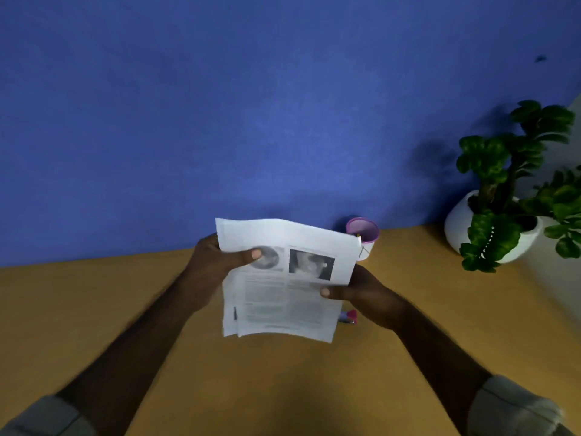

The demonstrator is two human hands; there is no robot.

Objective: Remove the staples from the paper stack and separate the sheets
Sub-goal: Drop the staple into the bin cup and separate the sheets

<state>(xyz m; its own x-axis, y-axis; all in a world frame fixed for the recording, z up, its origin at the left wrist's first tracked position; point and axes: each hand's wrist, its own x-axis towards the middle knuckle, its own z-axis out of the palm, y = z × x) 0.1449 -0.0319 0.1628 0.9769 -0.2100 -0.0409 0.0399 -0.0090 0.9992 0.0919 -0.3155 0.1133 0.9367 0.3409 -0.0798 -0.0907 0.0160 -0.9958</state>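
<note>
Wooden desk (pixel 283 388), both hands gripping paper stack (pixel 283 297), thumbs on top.

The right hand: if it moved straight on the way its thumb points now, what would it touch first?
The right hand points leftward across the paper stack it already grips; beyond that, probably the left hand, though depth is unclear.

Dim, soft overall blur; plant (pixel 515 184) shadow on blue wall (pixel 220 105); wide-angle edge curvature.
</note>
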